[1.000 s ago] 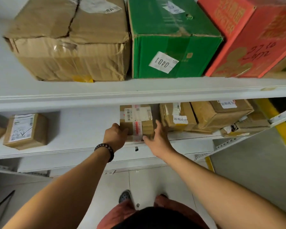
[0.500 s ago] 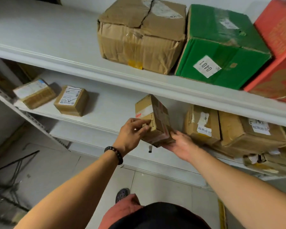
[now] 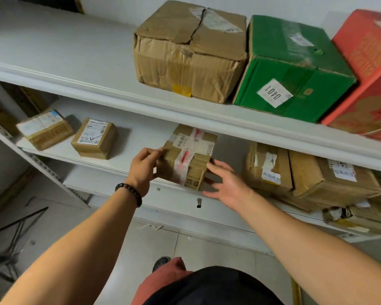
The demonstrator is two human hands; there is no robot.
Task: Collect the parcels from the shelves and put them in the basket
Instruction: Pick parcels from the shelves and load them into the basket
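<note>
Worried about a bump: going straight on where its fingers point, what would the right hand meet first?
The brown cardboard parcel with white and red tape, gripped at its left edge by the left hand. The spread fingers of the right hand aim at its right side; whether they touch is unclear.

I stand in a parcel storeroom. White metal shelves run in tiers before me, holding a crumpled brown carton, a green box stickered 0401, a red box, and small taped parcels bearing printed shipping labels and barcodes. Below lies a pale tiled floor.
</note>
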